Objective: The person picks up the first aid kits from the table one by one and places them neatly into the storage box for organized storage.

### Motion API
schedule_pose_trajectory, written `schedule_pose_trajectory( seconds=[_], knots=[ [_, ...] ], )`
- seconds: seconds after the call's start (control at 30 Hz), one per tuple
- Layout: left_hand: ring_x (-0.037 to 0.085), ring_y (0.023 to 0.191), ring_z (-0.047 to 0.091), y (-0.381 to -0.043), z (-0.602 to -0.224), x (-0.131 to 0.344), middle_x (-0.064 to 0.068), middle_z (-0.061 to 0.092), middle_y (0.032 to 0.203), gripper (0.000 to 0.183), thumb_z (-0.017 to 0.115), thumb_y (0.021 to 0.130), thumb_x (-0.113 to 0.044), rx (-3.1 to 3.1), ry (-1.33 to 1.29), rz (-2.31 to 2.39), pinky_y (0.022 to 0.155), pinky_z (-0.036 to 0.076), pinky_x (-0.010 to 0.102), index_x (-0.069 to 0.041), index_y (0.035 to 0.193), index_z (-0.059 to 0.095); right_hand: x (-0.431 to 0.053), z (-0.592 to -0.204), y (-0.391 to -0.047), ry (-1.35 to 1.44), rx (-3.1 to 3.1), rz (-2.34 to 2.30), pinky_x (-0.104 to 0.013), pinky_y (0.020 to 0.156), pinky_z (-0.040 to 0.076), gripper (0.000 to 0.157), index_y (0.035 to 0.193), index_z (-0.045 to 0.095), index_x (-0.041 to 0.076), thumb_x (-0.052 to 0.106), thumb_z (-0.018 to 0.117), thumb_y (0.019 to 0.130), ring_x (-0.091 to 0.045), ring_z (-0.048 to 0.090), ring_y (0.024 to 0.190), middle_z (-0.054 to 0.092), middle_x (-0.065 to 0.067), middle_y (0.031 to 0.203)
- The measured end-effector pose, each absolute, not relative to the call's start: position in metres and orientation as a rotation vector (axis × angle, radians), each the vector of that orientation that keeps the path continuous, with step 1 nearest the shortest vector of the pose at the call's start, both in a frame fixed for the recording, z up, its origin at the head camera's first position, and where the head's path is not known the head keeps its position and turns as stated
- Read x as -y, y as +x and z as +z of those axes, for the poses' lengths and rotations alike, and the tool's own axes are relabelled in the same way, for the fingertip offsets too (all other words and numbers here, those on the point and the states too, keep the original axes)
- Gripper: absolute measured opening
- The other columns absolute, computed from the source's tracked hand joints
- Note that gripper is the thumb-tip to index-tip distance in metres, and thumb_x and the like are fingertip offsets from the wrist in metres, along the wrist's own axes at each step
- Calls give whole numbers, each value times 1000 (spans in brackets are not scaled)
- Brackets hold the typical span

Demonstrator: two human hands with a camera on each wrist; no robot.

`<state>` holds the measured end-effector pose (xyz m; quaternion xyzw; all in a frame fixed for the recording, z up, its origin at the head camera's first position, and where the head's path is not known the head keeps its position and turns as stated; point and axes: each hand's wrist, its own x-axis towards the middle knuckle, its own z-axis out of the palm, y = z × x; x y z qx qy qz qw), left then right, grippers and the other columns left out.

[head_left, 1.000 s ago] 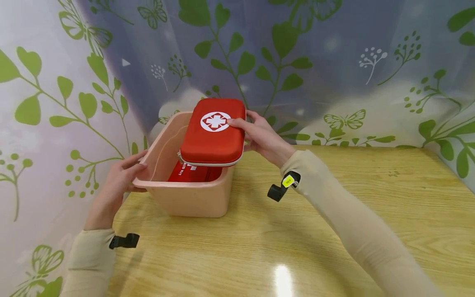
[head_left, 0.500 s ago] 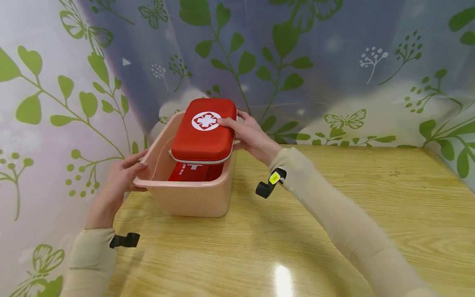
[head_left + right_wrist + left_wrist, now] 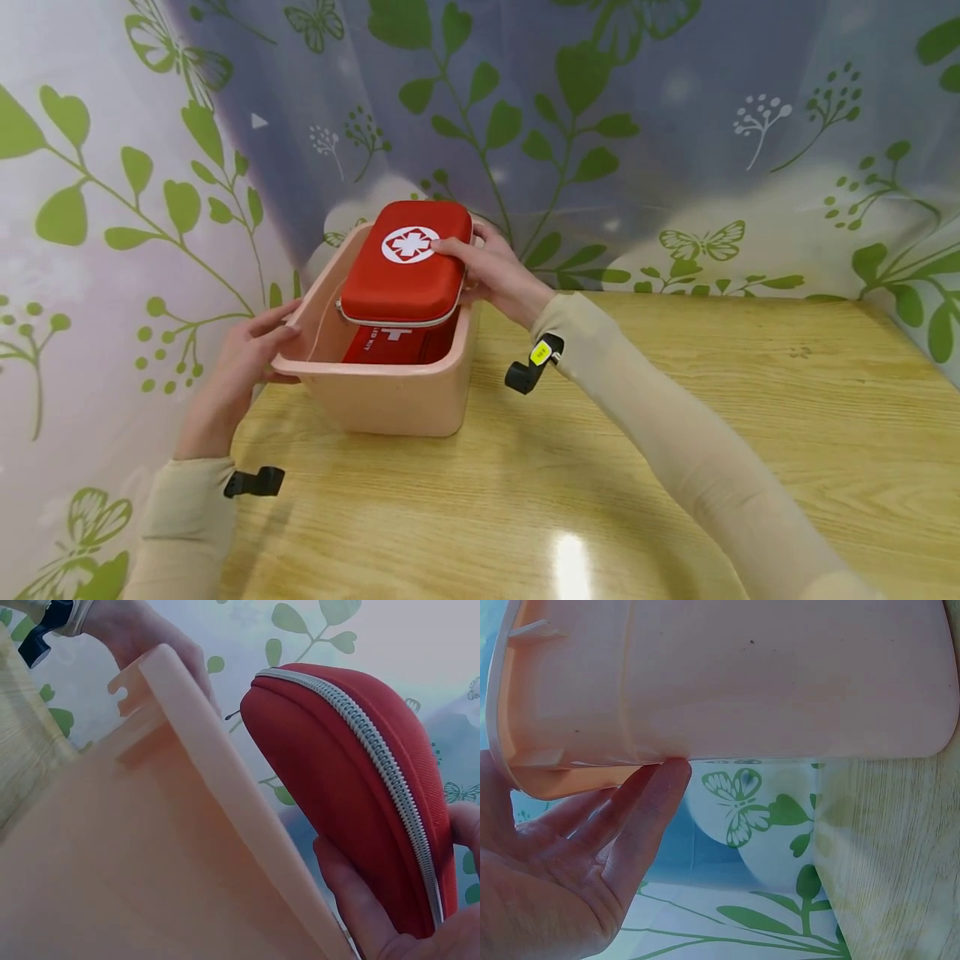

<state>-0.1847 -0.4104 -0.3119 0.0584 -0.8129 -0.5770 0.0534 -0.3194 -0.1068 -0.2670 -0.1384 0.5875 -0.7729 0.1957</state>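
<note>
A red zippered first-aid case (image 3: 401, 283) with a white cross emblem is held over the pink plastic bin (image 3: 390, 404). My right hand (image 3: 498, 271) grips its right side, thumb on top near the emblem and fingers underneath. In the right wrist view the case (image 3: 337, 780) shows its silver zipper, closed where visible, above the bin's rim (image 3: 232, 802). Inside the bin lies another red first-aid kit (image 3: 390, 346) with white lettering, partly hidden by the case. My left hand (image 3: 240, 367) holds the bin's left rim; in the left wrist view its fingers (image 3: 649, 817) reach under the rim.
The bin stands on a light wood-grain table (image 3: 637, 467) at its left side. Behind it hangs a blue and white backdrop (image 3: 675, 167) with green leaves and butterflies, and a similar patterned wall (image 3: 112, 275) rises close on the left.
My right hand has carried the red case a little to the left, further over the bin. The left hand stays on the rim and the bin has not moved.
</note>
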Motion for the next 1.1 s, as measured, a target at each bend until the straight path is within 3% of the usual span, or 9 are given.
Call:
schedule_pose_trajectory(
  seconds=[0.2,0.53,0.63,0.67,0.8,0.87,0.9,1.1],
  knots=[
    [10,100,57,-184,-312,410,23,35,149,57,54,102,-30,2475,185,-1751,69,58,39,-17,154,35,116,-268,-322,-422,-1663,-2152,-48,68,57,57,136,45,12,13,74,87,-33,70,85,63,-17,115],
    [8,99,58,-183,-311,408,24,33,150,57,53,102,-30,2475,178,-1752,69,58,38,-16,154,34,127,-263,-316,-540,-1904,-1977,-48,62,58,80,150,22,13,12,72,88,-36,70,81,51,-19,126],
    [7,96,60,-184,-310,407,25,35,148,57,53,102,-29,2472,181,-1738,68,58,39,-15,154,35,126,-260,-311,-693,-2253,-1676,-40,70,58,82,154,15,10,20,68,92,-29,69,87,55,-15,124],
    [6,95,60,-184,-310,406,25,36,148,57,54,102,-29,2473,180,-1732,68,58,39,-15,154,36,126,-259,-309,-762,-2412,-1517,-39,80,56,84,155,13,8,24,66,93,-29,67,98,56,-19,126],
    [7,96,60,-185,-310,407,24,36,149,57,53,102,-29,2487,177,-1707,69,58,39,-15,154,35,121,-257,-302,-1019,-2899,-825,-42,113,29,85,157,7,1,40,56,99,-30,37,138,36,-17,152],
    [7,97,59,-184,-309,407,24,35,149,57,52,102,-29,2493,175,-1699,69,58,39,-16,154,35,118,-258,-299,-1097,-2933,-672,-47,117,14,81,157,11,3,45,50,100,-33,15,147,17,-15,161],
    [7,98,59,-184,-309,407,24,36,149,57,52,102,-29,2497,178,-1693,69,58,39,-16,154,35,115,-259,-298,-1125,-2918,-641,-49,117,12,80,158,12,4,47,48,101,-33,12,147,15,-13,162],
    [14,101,57,-186,-306,402,23,38,147,56,48,103,-28,2541,203,-1641,68,58,36,-15,155,33,93,-266,-300,-1151,-2846,-685,-44,117,14,74,158,18,11,52,43,101,-29,14,147,18,-8,162]
  ],
)
